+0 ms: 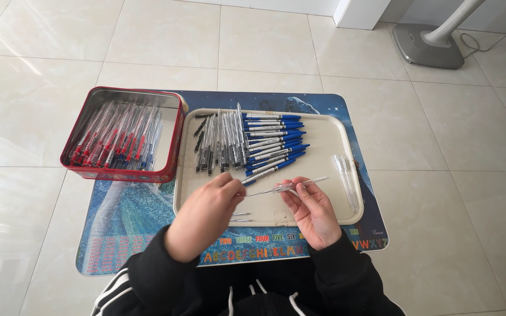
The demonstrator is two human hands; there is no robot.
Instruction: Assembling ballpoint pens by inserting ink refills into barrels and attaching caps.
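Left hand (206, 213) and right hand (311, 210) meet over the near edge of a shallow cream plastic tray (329, 146), sharing one clear plastic pen barrel (285, 187) held level between them. Right fingers are curled and pinched on the barrel near its middle; left fingertips are closed on its other end, where a thin inner part may be going in, though this is too small to tell. It looks like a pen being put together, and the next move would call for a steady, straight push along the barrel.

On the tray, a row of dark-tipped clear pens (221, 143) lies beside a fanned pile of blue-capped white pens (273, 143). Several empty clear barrels (345, 175) lie near the tray's right side, and a couple of small thin parts (241, 217) sit just by the left hand.

Left of the tray, touching it, stands a red rectangular metal tin (168, 169), filled with red-tipped clear pens (109, 140). Tray and tin rest on a blue picture mat with alphabet letters (130, 216), spread on a pale tiled floor (440, 146).
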